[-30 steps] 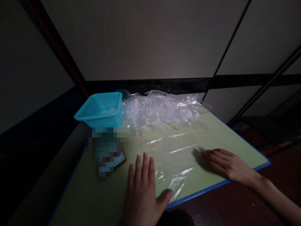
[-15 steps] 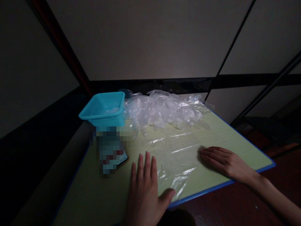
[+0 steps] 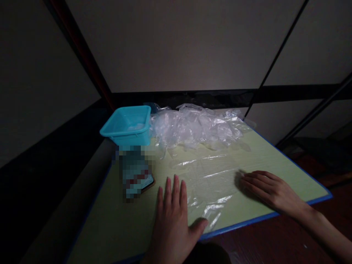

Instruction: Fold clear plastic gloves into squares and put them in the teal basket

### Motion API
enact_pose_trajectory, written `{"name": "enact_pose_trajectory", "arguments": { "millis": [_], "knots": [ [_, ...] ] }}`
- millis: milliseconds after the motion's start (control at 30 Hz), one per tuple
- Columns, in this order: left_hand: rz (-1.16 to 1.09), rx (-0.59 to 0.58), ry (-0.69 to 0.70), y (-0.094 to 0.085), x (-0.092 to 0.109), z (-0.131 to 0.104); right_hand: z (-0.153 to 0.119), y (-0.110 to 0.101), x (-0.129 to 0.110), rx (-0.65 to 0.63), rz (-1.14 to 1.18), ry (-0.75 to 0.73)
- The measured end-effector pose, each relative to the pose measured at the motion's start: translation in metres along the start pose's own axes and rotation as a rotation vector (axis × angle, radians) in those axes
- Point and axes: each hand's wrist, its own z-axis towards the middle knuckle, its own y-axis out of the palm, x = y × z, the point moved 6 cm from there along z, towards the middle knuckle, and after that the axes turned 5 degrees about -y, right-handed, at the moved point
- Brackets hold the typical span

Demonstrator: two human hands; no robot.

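Observation:
My left hand (image 3: 174, 216) lies palm down with its fingers stretched out and its thumb spread, at the left side of a flat clear plastic bag (image 3: 211, 179). The thumb rests by the bag's near end. Over at the bag's right edge, my right hand (image 3: 268, 189) is also palm down, fingers extended to the left and close together. Its thumb is hidden. The bag is spread on the pale green tabletop (image 3: 110, 227), with shiny creases across it. I cannot see either hand gripping anything.
Behind the flat bag is a crumpled heap of clear plastic bags (image 3: 198, 126). A turquoise basin (image 3: 128, 137) stands at the back left, with something pale inside. In front of it lies a phone-like object (image 3: 148, 182), mostly blurred out. Cabinet panels (image 3: 178, 47) rise behind the table.
The whole view has shifted, so everything appears slightly farther right. Both hands keep nearly the same places beside the flat bag.

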Motion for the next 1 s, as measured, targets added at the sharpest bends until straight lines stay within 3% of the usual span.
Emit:
{"name": "enact_pose_trajectory", "arguments": {
  "millis": [1000],
  "knots": [
    [0.001,0.047,0.052,0.002,-0.002,-0.002,-0.013,0.005,0.003,0.012,0.17,0.078]
  ]
}}
